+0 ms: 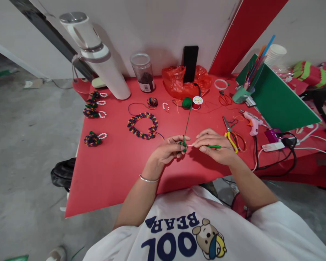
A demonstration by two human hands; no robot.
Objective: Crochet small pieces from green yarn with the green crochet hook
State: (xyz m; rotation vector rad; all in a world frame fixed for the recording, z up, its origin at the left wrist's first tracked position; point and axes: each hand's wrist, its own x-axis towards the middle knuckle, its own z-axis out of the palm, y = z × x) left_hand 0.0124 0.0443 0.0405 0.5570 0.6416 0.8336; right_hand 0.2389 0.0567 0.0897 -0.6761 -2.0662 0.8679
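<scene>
My left hand (168, 149) pinches a small piece of green crochet (184, 145) near the front middle of the table. In my right hand (216, 145) is a crochet hook (214, 146) with a green grip, its metal tip reaching into the green piece. A strand of green yarn (188, 121) runs from my left fingers up to a green yarn ball (187, 103). Beside that ball stands a spool of thread (197, 101). Left of my hands lies a multicoloured crocheted ring (142, 125). The exact stitches between my fingers are too small to make out.
Yellow-and-red-handled pliers or scissors (230, 136) and a pink glue gun (252, 122) lie right of my right hand, near a power strip (277, 145) with cables. A tall white tumbler (105, 72), a clear jar (143, 72) and a phone (190, 63) stand at the back. Several crocheted pieces (92, 139) line the left edge.
</scene>
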